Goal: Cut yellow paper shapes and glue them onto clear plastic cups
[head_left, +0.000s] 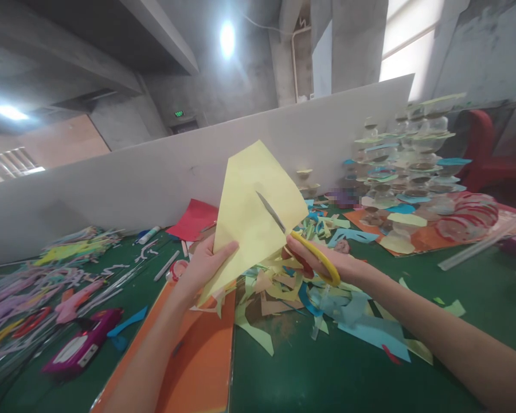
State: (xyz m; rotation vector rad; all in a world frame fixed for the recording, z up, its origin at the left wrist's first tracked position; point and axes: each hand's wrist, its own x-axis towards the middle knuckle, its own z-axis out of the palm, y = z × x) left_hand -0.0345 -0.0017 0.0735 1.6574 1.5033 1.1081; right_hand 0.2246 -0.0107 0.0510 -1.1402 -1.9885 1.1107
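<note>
The left hand (204, 267) grips a sheet of pale yellow paper (258, 221), its thumb pressed on the near face and its fingers curled closed behind the sheet. The paper stands tilted between the two hands and rises above the fingertips. The right hand (313, 255) is curled narrowly around the yellow handles of a pair of scissors (272, 213), whose visible steel blade points up across the paper, beyond the fingers. Below both hands, scraps of blue, yellow and tan paper (292, 304) lie on a green cutting mat (327, 378). An orange sheet (202, 361) lies below the left fingers, and a red sheet (193, 221) lies beyond them. A white partition board (155, 178) stands farther out.
</note>
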